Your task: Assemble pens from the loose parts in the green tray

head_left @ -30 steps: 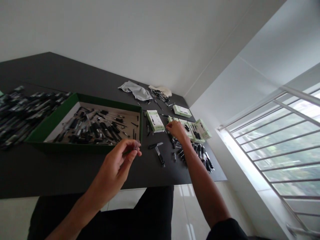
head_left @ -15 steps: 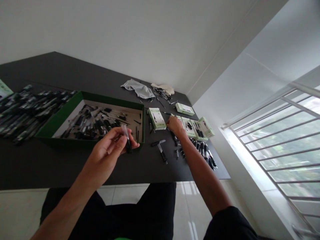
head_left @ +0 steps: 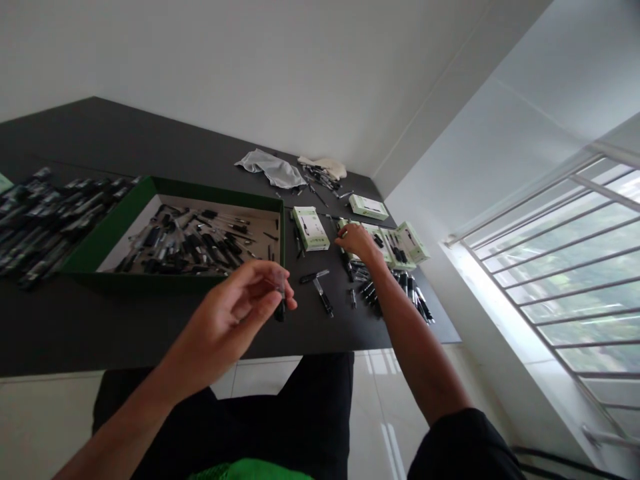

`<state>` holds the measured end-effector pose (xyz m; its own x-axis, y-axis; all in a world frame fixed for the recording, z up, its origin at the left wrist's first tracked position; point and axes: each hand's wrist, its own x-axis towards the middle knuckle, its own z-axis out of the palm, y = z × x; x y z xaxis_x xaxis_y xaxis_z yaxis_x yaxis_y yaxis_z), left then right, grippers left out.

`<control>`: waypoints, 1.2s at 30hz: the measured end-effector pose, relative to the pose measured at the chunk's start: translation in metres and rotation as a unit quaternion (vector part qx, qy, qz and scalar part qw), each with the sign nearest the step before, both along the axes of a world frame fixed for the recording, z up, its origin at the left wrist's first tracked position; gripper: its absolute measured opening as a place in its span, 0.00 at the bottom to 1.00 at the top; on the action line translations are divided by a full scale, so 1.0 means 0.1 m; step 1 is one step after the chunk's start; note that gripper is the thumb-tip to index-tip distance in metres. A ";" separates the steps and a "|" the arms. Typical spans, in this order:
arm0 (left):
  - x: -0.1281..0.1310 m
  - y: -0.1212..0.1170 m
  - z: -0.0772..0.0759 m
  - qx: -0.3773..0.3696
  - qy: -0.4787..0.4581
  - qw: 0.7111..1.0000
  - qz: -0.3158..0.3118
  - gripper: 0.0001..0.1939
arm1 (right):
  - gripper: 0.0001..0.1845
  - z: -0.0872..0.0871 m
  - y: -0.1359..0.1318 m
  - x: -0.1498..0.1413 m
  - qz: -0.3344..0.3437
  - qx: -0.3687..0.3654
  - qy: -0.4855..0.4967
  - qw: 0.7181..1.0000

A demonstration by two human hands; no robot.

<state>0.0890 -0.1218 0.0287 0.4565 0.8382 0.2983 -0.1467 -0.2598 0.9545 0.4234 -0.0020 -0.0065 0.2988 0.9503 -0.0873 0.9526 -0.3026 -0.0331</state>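
My left hand (head_left: 245,300) is closed in a pinch round a pen barrel (head_left: 281,312), clear at the top with a black grip below. It is held over the table's front part, just right of the green box's near corner. Further right, my right hand (head_left: 359,241) bends its fingertips down at a small green-and-white carton (head_left: 342,224). The fingers look pinched together; whatever they hold is too small to see. Beside that hand lie open cartons (head_left: 411,241) with black pen parts in them. Loose pen pieces (head_left: 323,297) rest on the table between the two hands.
A green box (head_left: 210,189) full of pen parts stands left of centre, a large pile of pens (head_left: 55,227) beyond it. Closed cartons (head_left: 311,228), a clear plastic bag (head_left: 273,168) and a cream cloth (head_left: 327,167) sit further back. Finished-looking pens (head_left: 417,297) lie near the right edge.
My left hand has moved right and slightly down with the pen barrel, away from above the green box. My right hand stays at the small carton, its fingers slightly shifted. The view has shifted a little.
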 end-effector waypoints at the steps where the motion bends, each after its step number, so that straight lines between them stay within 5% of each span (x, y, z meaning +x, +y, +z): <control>1: 0.08 0.01 -0.08 -0.002 0.028 1.000 -0.014 0.07 | 0.18 -0.01 -0.02 0.01 0.003 0.005 0.005 1.000; 4: 0.29 0.04 -0.40 0.089 0.187 0.978 -0.026 0.07 | 0.19 -0.01 -0.08 0.01 0.010 0.019 0.020 1.000; 7: 0.42 0.04 -0.69 0.207 0.339 0.918 -0.026 0.11 | 0.17 0.07 -0.21 -0.05 0.013 0.039 0.031 0.999; 13: 0.50 0.00 -0.93 0.232 0.377 0.896 0.029 0.19 | 0.23 0.14 -0.95 -0.42 0.029 0.044 0.070 0.996; 17: 0.58 -0.06 -0.93 0.231 0.344 0.909 0.051 0.19 | 0.20 -0.05 -1.36 -0.73 0.043 -0.003 0.094 0.995; 21: 0.66 -0.13 -0.87 0.211 0.297 0.929 0.054 0.18 | 0.15 -0.13 -1.41 -0.82 0.043 -0.003 0.106 0.993; 25: 0.73 -0.12 -0.77 0.126 0.237 0.959 0.089 0.15 | 0.10 -0.10 -1.46 -0.81 0.055 0.096 0.182 0.977; 29: 0.80 -0.06 -0.62 0.022 0.149 0.984 0.098 0.19 | 0.06 -0.08 -1.63 -0.97 0.126 0.242 0.316 0.909; 33: 0.76 -0.05 -0.47 0.032 0.107 0.990 0.088 0.14 | 0.10 0.02 -1.76 -1.10 0.200 0.252 0.345 0.882; 36: 0.63 -0.06 -0.39 0.051 0.104 0.985 0.127 0.11 | 0.13 0.24 -1.61 -0.88 0.245 0.202 0.298 0.900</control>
<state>0.1522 -0.1277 -0.0101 0.2968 0.9035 0.3091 0.1306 -0.3591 0.9241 0.3355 -0.1634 0.0173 -0.1503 0.9457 0.2881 0.7451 0.2999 -0.5957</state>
